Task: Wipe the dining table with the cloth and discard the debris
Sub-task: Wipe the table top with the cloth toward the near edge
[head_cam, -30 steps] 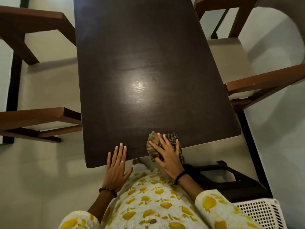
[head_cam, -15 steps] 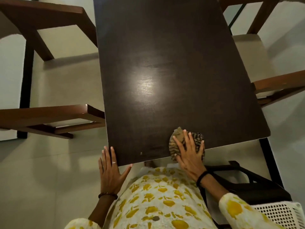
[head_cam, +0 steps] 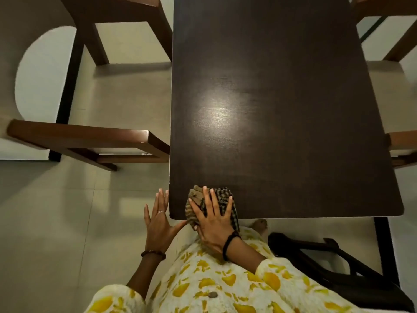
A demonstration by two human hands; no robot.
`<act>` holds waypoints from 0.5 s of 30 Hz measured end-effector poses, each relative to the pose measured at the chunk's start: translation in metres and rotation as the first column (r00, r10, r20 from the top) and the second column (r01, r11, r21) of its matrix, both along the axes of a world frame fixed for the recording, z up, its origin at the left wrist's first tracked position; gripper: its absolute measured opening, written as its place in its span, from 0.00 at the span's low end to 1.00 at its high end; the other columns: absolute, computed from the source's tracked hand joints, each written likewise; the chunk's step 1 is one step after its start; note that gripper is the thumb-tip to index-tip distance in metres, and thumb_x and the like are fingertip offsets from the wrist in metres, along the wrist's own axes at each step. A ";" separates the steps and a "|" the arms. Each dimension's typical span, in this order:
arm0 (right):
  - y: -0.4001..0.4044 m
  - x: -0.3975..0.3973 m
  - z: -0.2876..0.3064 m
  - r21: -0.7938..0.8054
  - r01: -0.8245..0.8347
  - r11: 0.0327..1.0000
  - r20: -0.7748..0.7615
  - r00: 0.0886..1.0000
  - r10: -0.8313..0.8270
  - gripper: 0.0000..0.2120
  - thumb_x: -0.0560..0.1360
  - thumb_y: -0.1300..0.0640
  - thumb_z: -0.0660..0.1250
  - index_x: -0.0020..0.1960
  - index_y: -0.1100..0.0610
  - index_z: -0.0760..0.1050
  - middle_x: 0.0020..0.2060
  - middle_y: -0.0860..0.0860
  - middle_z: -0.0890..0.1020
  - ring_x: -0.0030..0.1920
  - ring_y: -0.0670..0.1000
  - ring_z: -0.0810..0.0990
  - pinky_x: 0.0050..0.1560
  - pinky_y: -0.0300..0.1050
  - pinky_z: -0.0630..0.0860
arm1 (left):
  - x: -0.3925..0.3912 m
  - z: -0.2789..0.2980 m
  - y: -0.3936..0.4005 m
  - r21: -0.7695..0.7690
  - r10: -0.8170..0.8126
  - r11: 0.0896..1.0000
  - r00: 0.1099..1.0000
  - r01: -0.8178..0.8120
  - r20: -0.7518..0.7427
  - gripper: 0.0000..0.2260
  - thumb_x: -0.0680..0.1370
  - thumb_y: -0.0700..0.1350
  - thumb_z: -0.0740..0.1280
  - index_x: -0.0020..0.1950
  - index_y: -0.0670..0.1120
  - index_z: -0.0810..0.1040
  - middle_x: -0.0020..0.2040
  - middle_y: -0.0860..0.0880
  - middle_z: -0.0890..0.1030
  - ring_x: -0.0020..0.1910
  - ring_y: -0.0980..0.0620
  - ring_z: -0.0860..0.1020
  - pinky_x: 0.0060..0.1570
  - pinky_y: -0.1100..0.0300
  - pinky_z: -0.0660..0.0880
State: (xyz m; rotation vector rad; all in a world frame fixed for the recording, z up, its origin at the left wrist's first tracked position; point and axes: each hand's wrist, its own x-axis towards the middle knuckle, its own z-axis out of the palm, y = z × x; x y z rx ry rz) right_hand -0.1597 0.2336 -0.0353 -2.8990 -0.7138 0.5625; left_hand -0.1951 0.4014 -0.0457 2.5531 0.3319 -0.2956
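The dark brown dining table fills the middle of the view. A crumpled brown checked cloth lies at its near left corner, partly hanging over the near edge. My right hand presses flat on the cloth with fingers spread. My left hand is open, held just off the table's left corner below the edge, palm up, thumb pointing toward the cloth. No debris is visible to me on the tabletop.
Brown wooden chairs stand along the left side, and another chair at the right. A black chair sits close at the near right. Pale tiled floor surrounds the table.
My right hand has slid the cloth left along the near edge toward the table's left corner. My left hand stays open beside that corner. The view has shifted leftward.
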 end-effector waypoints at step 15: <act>0.031 0.033 0.015 0.102 -0.559 0.823 -0.058 0.822 0.566 0.28 0.77 0.58 0.59 0.74 0.48 0.54 0.75 0.57 0.42 0.75 0.56 0.39 0.62 0.69 0.29 | -0.022 -0.003 -0.003 0.031 0.155 0.987 0.986 -0.157 0.063 0.51 0.69 0.47 0.74 0.70 0.65 0.33 0.74 0.45 0.58 0.70 0.49 0.64 0.69 0.45 0.46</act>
